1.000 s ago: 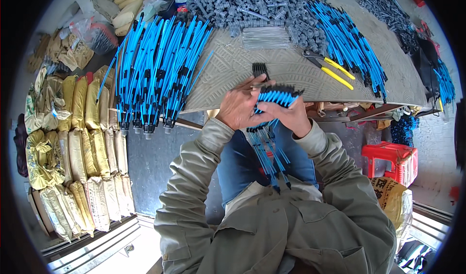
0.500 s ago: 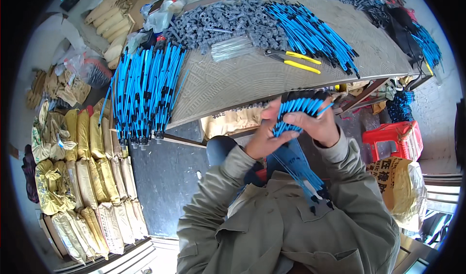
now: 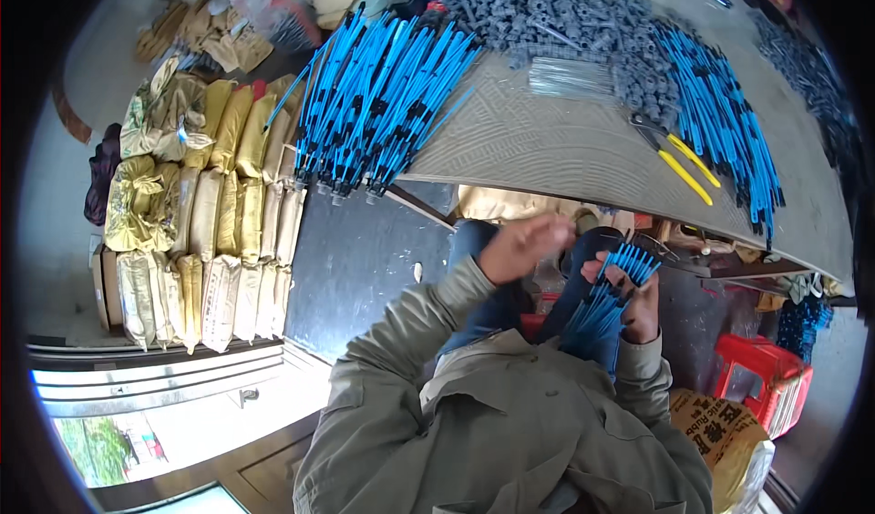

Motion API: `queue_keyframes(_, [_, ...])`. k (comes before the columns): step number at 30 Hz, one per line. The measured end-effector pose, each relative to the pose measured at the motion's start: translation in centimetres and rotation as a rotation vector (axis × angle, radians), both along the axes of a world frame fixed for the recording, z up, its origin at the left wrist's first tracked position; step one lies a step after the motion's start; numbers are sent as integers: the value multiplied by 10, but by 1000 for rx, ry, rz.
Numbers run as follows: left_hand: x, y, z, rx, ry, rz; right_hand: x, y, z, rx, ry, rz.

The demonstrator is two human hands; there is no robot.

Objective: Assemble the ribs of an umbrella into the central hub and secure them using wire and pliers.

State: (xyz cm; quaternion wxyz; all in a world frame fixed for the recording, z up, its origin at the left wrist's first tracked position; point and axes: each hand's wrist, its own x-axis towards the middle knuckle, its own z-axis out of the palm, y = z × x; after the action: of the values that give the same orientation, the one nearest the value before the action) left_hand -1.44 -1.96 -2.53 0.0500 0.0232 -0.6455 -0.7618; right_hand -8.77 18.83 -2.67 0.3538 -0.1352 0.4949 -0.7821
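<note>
My right hand (image 3: 645,304) is wrapped round a bundle of thin blue tubes (image 3: 627,268) with black ends, held upright above my right thigh. The tubes' lower ends run down in front of my jacket. To the left of the bundle, apart from it, my left hand (image 3: 527,245) is raised over my lap. Its fingers are stretched out, a little blurred, and nothing shows in them. A large heap of similar blue tubes (image 3: 387,86) lies on the table's left end, its ends hanging over the edge.
Small grey fittings (image 3: 570,22) cover the table's back, beside clear thin sticks (image 3: 572,78). Yellow-handled pliers (image 3: 684,163) lie near another blue tube pile (image 3: 720,122). Gold and tan sacks (image 3: 214,213) are stacked at left. A red plastic stool (image 3: 761,373) stands at right.
My left hand has let go of the bundle and moved away to the left. My right hand has lowered with the bundle. The view has turned, so the table now appears further right.
</note>
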Motion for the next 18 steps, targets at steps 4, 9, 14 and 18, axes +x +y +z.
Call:
queue_keyframes(4, [-62, -97, 49, -657, 265, 434, 3, -13, -2, 56, 67, 19])
queue_keyframes(9, [-131, -174, 46, -1403, 161, 634, -1, -24, 11, 47, 231, 179])
queue_keyframes(14, [-177, -168, 32, -1340, 129, 579, -3, -8, -16, 36, 3, 23])
queue_keyframes(18, [-164, -168, 31, -1308, 113, 705, 0, -9, -22, 43, -104, 20])
